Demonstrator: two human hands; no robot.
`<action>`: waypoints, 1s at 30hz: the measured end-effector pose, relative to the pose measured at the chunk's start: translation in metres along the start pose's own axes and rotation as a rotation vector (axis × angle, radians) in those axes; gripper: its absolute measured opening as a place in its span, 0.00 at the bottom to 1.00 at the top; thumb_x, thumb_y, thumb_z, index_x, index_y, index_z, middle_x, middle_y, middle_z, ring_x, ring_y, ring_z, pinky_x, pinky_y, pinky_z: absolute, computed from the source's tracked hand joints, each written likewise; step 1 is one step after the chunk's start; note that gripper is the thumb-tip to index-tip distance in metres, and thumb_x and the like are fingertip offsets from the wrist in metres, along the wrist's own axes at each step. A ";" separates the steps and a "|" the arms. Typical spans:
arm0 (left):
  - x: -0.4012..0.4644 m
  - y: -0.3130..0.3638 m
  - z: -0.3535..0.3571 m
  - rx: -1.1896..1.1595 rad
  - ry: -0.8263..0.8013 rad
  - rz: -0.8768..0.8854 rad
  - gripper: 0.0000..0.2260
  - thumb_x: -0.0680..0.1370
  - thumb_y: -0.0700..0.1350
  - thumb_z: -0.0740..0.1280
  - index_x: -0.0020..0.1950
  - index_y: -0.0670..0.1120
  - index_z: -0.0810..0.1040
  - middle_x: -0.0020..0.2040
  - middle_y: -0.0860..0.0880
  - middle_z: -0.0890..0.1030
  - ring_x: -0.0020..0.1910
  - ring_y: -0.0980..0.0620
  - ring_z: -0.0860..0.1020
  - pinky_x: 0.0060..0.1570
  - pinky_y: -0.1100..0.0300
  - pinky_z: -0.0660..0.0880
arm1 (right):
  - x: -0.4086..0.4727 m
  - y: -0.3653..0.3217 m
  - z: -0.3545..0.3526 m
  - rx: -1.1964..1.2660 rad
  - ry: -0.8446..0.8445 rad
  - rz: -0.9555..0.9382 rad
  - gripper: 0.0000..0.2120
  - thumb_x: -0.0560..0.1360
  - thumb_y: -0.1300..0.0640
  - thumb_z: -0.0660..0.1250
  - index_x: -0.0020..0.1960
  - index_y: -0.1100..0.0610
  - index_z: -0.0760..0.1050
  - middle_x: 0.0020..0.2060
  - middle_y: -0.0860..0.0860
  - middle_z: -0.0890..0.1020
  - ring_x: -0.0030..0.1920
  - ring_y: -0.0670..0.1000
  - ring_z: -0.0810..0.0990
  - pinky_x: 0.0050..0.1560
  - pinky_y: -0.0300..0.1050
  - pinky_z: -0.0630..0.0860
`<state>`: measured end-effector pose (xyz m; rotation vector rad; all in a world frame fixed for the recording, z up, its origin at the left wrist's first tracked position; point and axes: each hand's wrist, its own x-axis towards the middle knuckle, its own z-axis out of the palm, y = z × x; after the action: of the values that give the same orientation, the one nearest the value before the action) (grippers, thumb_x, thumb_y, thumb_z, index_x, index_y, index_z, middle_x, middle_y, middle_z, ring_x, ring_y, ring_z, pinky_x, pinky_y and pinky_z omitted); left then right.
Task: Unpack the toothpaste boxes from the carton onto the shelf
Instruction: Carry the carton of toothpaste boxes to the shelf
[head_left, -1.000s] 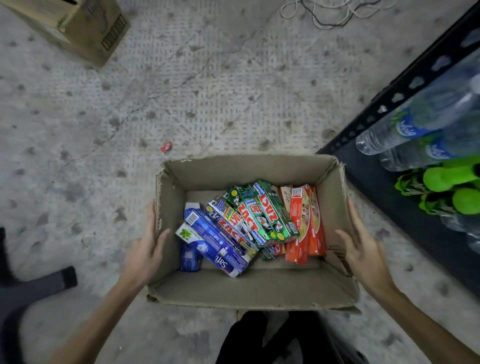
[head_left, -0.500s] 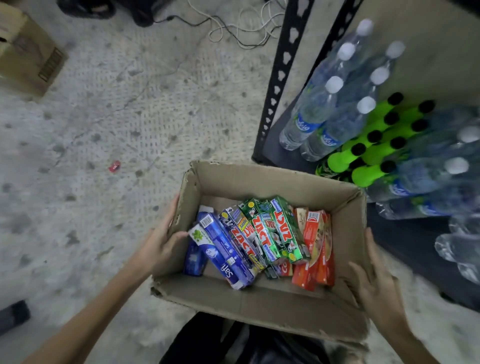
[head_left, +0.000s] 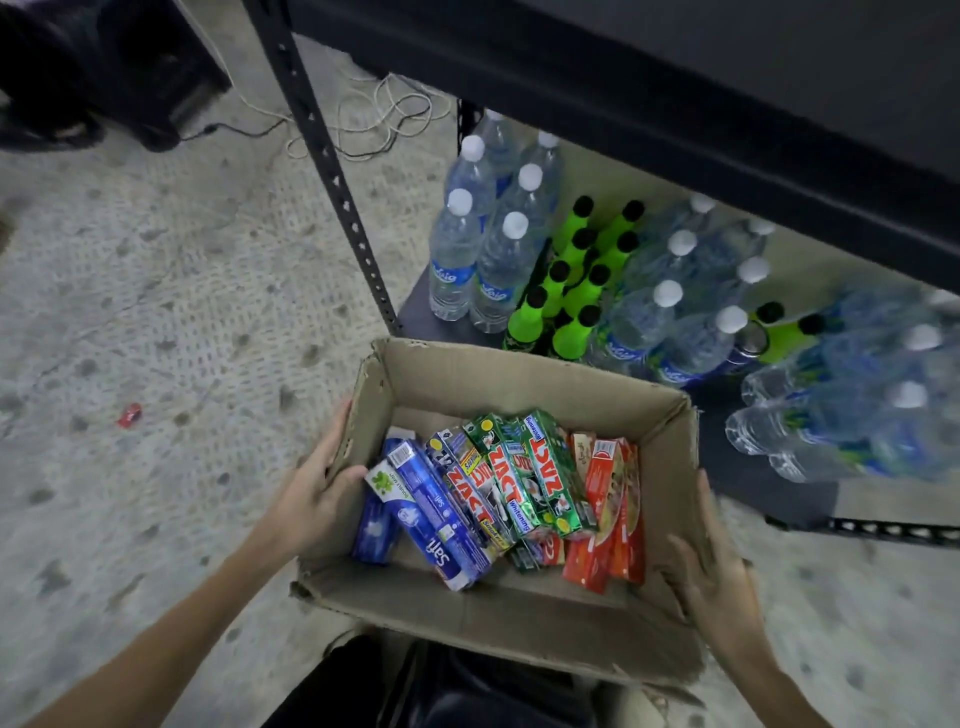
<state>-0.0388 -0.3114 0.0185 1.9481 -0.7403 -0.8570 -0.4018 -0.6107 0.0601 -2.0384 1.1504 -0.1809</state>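
An open brown carton (head_left: 519, 384) is held above the floor, right in front of a black metal shelf (head_left: 769, 499). Inside lie several toothpaste boxes: blue ones (head_left: 431, 514) on the left, green Zact ones (head_left: 540, 478) in the middle, red ones (head_left: 608, 509) on the right. My left hand (head_left: 311, 499) grips the carton's left wall, thumb inside and fingers outside. My right hand (head_left: 711, 571) holds the right wall near the front corner, thumb over the rim.
The bottom shelf board carries several water bottles (head_left: 457, 260) and bright green bottles (head_left: 571, 291). A black perforated upright (head_left: 332, 176) stands just left of the carton's far corner. Cables (head_left: 384, 119) and a small red scrap (head_left: 130, 414) lie on the concrete floor.
The view has swung right and up toward the shelf, and the carton has come closer to its bottom board. Both hands keep their hold on the carton's sides.
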 end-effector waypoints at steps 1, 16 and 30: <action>0.004 0.004 0.007 -0.014 -0.004 0.007 0.35 0.81 0.39 0.64 0.83 0.52 0.50 0.83 0.59 0.52 0.82 0.55 0.50 0.80 0.53 0.50 | -0.003 0.007 -0.004 -0.008 0.014 0.018 0.39 0.80 0.60 0.67 0.80 0.35 0.50 0.68 0.30 0.71 0.61 0.37 0.76 0.49 0.28 0.73; 0.042 0.011 0.110 0.068 -0.021 0.053 0.32 0.82 0.40 0.62 0.83 0.52 0.52 0.82 0.61 0.55 0.81 0.55 0.53 0.79 0.40 0.55 | -0.025 0.103 -0.020 -0.036 0.180 0.117 0.38 0.77 0.57 0.70 0.81 0.42 0.55 0.74 0.46 0.69 0.67 0.46 0.72 0.62 0.38 0.71; 0.065 -0.025 0.161 0.078 0.032 0.055 0.30 0.83 0.39 0.62 0.82 0.54 0.56 0.81 0.60 0.58 0.81 0.58 0.55 0.78 0.40 0.56 | -0.018 0.155 0.018 -0.052 0.205 0.189 0.38 0.78 0.55 0.69 0.81 0.41 0.53 0.55 0.53 0.86 0.36 0.49 0.85 0.35 0.36 0.78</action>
<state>-0.1232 -0.4244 -0.0856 1.9960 -0.8147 -0.7724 -0.5078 -0.6317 -0.0546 -1.9762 1.4812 -0.2724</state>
